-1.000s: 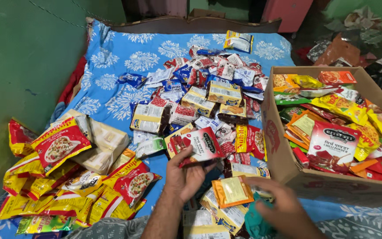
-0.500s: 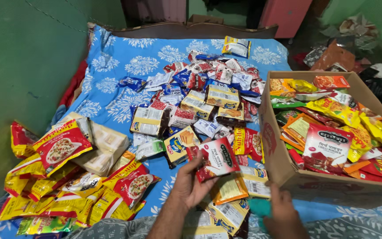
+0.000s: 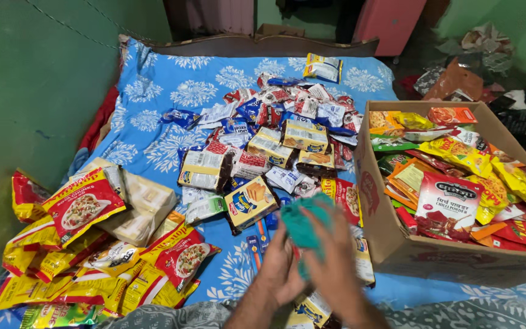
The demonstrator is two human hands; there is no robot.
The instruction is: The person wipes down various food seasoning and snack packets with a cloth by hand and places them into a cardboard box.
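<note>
On the bed with the blue flowered sheet (image 3: 153, 91) lies a wide heap of small snack and spice packets (image 3: 275, 140). At your left there is a pile of red and yellow noodle packets (image 3: 86, 244), and at your right an open brown cardboard box (image 3: 397, 244) full of colourful packets — it stands just beside your hands. Your left hand (image 3: 278, 271) and right hand (image 3: 336, 262) meet low in the middle, fingers closed on a crumpled teal green cloth (image 3: 302, 222) — held above the packets, partly hiding them.
</note>
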